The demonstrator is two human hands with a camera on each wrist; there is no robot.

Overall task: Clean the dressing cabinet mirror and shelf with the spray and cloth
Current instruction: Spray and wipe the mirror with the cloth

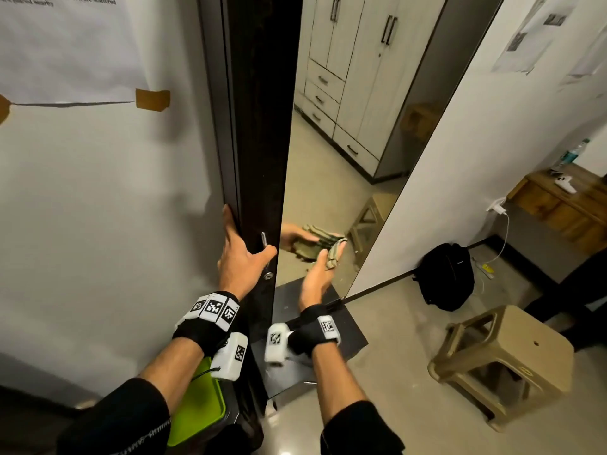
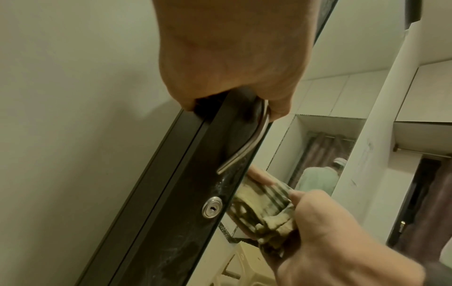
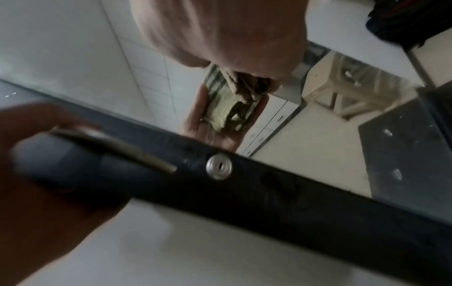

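Note:
The dressing cabinet's tall mirror (image 1: 345,126) sits in a dark door frame (image 1: 259,126) that carries a metal handle (image 1: 263,239) and a keyhole lock (image 1: 268,275). My left hand (image 1: 244,244) grips the door's left edge, fingers curled behind it and thumb against the handle (image 2: 247,149). My right hand (image 1: 328,264) holds a crumpled olive-green cloth (image 1: 333,257) against the lower glass, just right of the frame. The cloth (image 2: 276,222) and its reflection both show. The spray appears in none of the views.
A beige plastic stool (image 1: 502,356) stands on the floor at the right, and a black backpack (image 1: 446,277) leans against the wall behind it. A wooden desk (image 1: 565,205) is at the far right. A green bin lid (image 1: 197,405) lies below my left arm. A dark low ledge (image 1: 341,326) juts out under the mirror.

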